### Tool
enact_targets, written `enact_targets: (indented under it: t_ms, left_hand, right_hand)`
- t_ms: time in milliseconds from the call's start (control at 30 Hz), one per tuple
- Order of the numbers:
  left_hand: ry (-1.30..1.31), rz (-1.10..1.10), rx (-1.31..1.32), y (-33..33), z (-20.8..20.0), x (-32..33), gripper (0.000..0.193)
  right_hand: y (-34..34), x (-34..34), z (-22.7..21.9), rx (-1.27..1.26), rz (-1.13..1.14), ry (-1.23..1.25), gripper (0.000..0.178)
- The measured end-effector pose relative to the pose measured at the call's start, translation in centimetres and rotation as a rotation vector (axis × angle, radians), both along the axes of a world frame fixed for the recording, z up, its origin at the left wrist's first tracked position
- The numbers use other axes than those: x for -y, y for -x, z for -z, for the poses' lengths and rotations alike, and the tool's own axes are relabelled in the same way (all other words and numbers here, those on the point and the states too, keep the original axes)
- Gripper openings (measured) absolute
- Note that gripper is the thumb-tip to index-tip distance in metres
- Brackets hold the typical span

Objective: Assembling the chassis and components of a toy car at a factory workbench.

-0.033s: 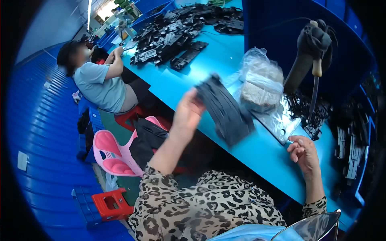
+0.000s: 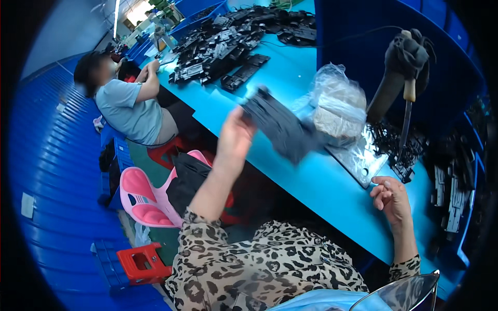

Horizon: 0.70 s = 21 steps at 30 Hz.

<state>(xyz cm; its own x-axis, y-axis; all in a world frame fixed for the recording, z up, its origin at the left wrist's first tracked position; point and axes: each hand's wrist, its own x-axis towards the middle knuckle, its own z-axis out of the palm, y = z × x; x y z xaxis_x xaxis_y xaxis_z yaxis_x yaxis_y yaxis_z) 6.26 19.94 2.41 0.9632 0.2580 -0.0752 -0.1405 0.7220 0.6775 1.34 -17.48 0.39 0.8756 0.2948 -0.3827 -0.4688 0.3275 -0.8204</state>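
My left hand (image 2: 236, 133) grips one end of a ribbed black plastic part (image 2: 280, 127), held tilted over the table and smeared by motion. My right hand (image 2: 393, 198) is by the near corner of a shiny flat plate (image 2: 359, 163); its index finger stretches toward that corner, its other fingers loosely bent, with nothing visible in them. On the plate's far end sits a block wrapped in clear plastic (image 2: 338, 116). Beyond it, a knife (image 2: 409, 106) with a pale handle is stuck through a dark cloth bundle (image 2: 407, 57).
Piles of black plastic parts (image 2: 218, 46) cover the far end of the blue table (image 2: 321, 192). Small black scraps (image 2: 397, 147) lie right of the plate. More parts (image 2: 454, 197) fill the right edge. A seated co-worker (image 2: 132, 103), a pink chair (image 2: 142, 199) and a red stool (image 2: 142, 263) are left.
My left hand has moved slightly left and up, carrying the black plastic part away from the table's near edge. My right hand has hardly moved.
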Motion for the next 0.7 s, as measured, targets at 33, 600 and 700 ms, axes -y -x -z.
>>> enact_targets:
  t_ms: [33,600,700]
  left_hand:
    - [-0.001,-0.041,0.056,-1.9,0.3,-2.6,0.018]
    - [-0.051,0.209,-0.032,-7.2,0.8,0.0,0.021]
    - [-0.209,0.414,-0.114,-1.1,1.5,5.4,0.026]
  right_hand:
    - [0.0,0.0,0.1,0.011,0.003,0.008,0.028]
    - [0.2,0.5,0.5,-0.039,0.040,0.054,0.026]
    - [-0.5,0.5,-0.5,0.009,0.018,0.226,0.028]
